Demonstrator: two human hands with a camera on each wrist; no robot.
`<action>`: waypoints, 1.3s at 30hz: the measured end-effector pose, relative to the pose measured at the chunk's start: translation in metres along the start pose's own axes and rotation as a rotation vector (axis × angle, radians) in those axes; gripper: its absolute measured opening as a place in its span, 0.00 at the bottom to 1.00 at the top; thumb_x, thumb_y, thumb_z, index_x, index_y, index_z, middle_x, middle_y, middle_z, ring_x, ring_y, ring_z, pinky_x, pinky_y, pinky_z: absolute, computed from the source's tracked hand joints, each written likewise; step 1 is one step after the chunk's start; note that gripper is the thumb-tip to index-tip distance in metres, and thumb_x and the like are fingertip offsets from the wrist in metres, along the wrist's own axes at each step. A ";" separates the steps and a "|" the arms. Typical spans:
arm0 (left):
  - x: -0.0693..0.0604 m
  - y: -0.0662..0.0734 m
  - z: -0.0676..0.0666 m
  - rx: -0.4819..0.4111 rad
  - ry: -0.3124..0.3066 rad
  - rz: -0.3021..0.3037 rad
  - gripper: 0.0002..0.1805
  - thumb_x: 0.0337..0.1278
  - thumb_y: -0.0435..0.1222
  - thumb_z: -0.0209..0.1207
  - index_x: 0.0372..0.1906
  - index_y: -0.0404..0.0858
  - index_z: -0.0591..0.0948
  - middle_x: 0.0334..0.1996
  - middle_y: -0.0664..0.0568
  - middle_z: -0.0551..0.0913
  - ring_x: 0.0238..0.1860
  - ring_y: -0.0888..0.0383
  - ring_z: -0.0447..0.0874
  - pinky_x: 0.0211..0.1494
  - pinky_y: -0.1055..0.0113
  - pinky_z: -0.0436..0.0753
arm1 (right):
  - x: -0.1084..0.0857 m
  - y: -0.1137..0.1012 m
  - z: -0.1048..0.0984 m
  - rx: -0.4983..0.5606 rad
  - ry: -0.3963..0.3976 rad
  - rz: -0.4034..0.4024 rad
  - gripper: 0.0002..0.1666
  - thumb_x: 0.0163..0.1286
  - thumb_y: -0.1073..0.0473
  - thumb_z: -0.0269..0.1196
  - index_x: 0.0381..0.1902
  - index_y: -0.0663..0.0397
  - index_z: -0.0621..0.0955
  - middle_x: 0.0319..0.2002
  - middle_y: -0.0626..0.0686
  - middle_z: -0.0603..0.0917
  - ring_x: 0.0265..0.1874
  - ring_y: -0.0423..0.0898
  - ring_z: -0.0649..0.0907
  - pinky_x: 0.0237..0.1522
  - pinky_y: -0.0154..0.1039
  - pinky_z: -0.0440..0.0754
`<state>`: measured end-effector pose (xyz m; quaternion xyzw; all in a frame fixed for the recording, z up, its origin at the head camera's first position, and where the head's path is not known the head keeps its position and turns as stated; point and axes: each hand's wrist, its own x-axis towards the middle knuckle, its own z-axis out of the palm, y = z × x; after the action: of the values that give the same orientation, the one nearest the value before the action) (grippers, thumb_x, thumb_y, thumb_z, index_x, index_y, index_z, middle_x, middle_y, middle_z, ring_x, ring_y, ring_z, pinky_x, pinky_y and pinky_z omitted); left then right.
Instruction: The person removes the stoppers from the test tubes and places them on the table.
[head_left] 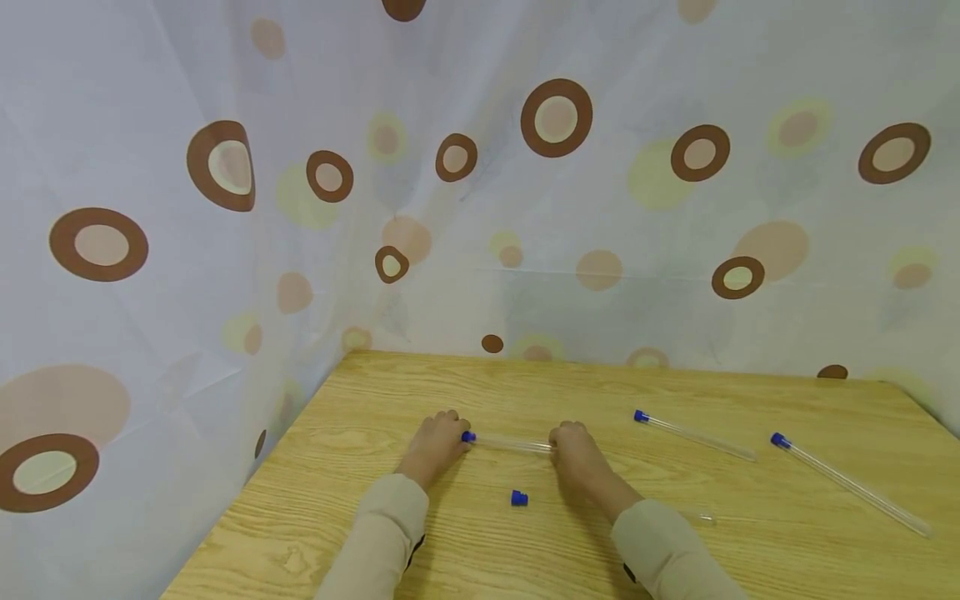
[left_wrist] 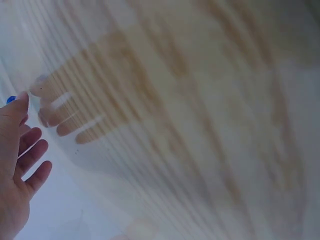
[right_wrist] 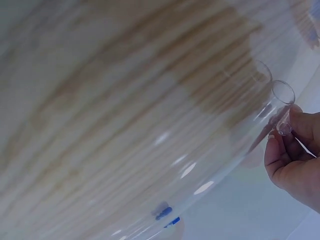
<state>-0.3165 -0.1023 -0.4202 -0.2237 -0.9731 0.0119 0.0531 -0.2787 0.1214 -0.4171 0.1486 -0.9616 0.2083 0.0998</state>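
Note:
A clear tube [head_left: 513, 444] lies crosswise between the two hands, a blue cap [head_left: 468, 437] at its left end. My left hand [head_left: 438, 446] pinches that cap; in the left wrist view the hand [left_wrist: 20, 160] has thumb and forefinger at a bit of blue, its other fingers spread. With fingertips, my right hand [head_left: 581, 458] grips the tube's right end, and in the right wrist view the hand [right_wrist: 297, 150] pinches the clear rounded end [right_wrist: 284, 128]. A loose blue cap [head_left: 519, 498] rests on the table between the forearms.
Two blue-capped tubes [head_left: 697, 436] [head_left: 855, 485] lie at the right of the wooden table [head_left: 300, 500]. Another clear tube [head_left: 701, 517] shows partly beside the right sleeve. A patterned curtain [head_left: 480, 208] hangs behind the table and along its left side.

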 end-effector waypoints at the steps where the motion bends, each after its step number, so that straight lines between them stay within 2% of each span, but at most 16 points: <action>1: 0.000 0.000 0.001 -0.004 0.006 0.005 0.17 0.60 0.45 0.57 0.49 0.40 0.80 0.40 0.50 0.79 0.44 0.54 0.78 0.48 0.60 0.79 | 0.000 0.000 0.000 0.010 -0.001 0.002 0.04 0.54 0.75 0.60 0.23 0.66 0.80 0.24 0.54 0.73 0.28 0.49 0.73 0.34 0.43 0.77; 8: 0.002 -0.003 0.005 -0.016 0.076 0.047 0.15 0.58 0.45 0.57 0.43 0.40 0.82 0.35 0.51 0.80 0.38 0.55 0.79 0.43 0.62 0.80 | -0.001 0.000 -0.002 0.020 0.009 -0.011 0.05 0.53 0.77 0.59 0.28 0.70 0.81 0.25 0.56 0.75 0.31 0.53 0.76 0.38 0.45 0.80; 13: 0.001 -0.005 0.005 -0.007 0.150 0.092 0.14 0.55 0.46 0.59 0.36 0.39 0.83 0.30 0.52 0.80 0.33 0.57 0.79 0.38 0.65 0.80 | -0.002 -0.001 -0.004 0.022 0.005 -0.008 0.04 0.55 0.77 0.61 0.29 0.70 0.81 0.26 0.57 0.77 0.31 0.53 0.78 0.36 0.44 0.80; 17: 0.000 -0.005 0.004 -0.026 0.180 0.119 0.12 0.55 0.44 0.60 0.33 0.38 0.83 0.27 0.52 0.79 0.30 0.58 0.78 0.35 0.66 0.80 | -0.003 -0.001 -0.007 0.026 0.001 -0.010 0.04 0.54 0.77 0.61 0.29 0.70 0.81 0.27 0.57 0.77 0.31 0.52 0.77 0.35 0.44 0.80; 20: 0.000 -0.005 0.003 -0.033 0.186 0.131 0.11 0.55 0.43 0.61 0.32 0.38 0.83 0.27 0.52 0.79 0.30 0.58 0.78 0.35 0.67 0.79 | -0.004 0.001 -0.008 0.020 0.012 -0.036 0.05 0.53 0.77 0.61 0.29 0.70 0.81 0.27 0.58 0.78 0.31 0.53 0.77 0.36 0.45 0.80; 27: 0.000 -0.002 -0.005 -0.024 0.180 0.149 0.11 0.55 0.42 0.61 0.36 0.38 0.84 0.30 0.53 0.81 0.34 0.58 0.80 0.39 0.67 0.80 | -0.006 0.009 -0.012 0.028 0.036 -0.102 0.07 0.53 0.77 0.61 0.32 0.69 0.81 0.30 0.59 0.80 0.34 0.55 0.79 0.40 0.46 0.80; 31: -0.001 0.000 -0.009 -0.011 0.166 0.152 0.12 0.54 0.43 0.61 0.36 0.39 0.84 0.31 0.53 0.83 0.35 0.58 0.81 0.40 0.67 0.80 | -0.007 0.014 -0.015 0.016 0.039 -0.153 0.06 0.53 0.76 0.63 0.31 0.68 0.81 0.30 0.58 0.80 0.33 0.54 0.79 0.38 0.44 0.81; 39: -0.003 0.006 -0.016 -0.026 0.138 0.175 0.12 0.56 0.43 0.59 0.36 0.38 0.84 0.31 0.53 0.83 0.35 0.58 0.81 0.42 0.66 0.80 | -0.011 0.021 -0.021 0.025 0.040 -0.193 0.06 0.53 0.75 0.64 0.32 0.68 0.80 0.30 0.57 0.80 0.32 0.51 0.79 0.36 0.41 0.80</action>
<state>-0.3097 -0.0983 -0.4050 -0.3089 -0.9439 -0.0115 0.1158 -0.2727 0.1515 -0.4095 0.2374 -0.9379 0.2127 0.1367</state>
